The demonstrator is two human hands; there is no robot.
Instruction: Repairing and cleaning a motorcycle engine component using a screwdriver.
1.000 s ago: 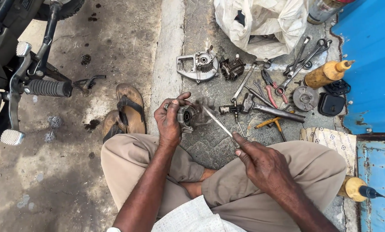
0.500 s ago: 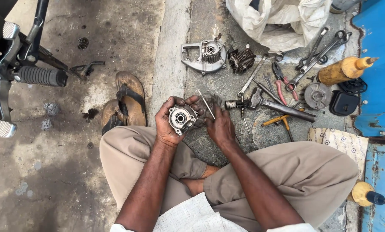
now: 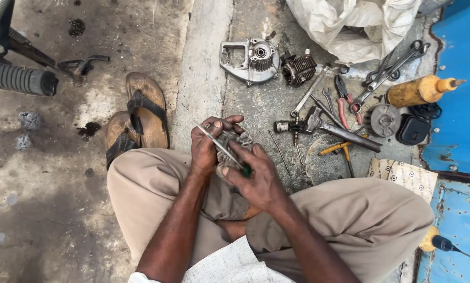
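A small grey metal part [image 3: 234,142] was gripped in the left hand [image 3: 206,147], above the knees. A thin screwdriver [image 3: 222,149], clasped in the right hand [image 3: 256,175], was laid across it, its long axis slanting from near right to far left.

dull grey metal casing [image 3: 249,60], rough stained concrete floor [image 3: 46,199], worn leather sandals [image 3: 138,118]

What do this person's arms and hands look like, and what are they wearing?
Both forearms are bare up to the bottom edge of the head view, with no visible sleeves, gloves, watch or rings. The left hand and right hand show dark grease smudges on the fingers. The person wears loose khaki trousers and a pale patterned shirt.
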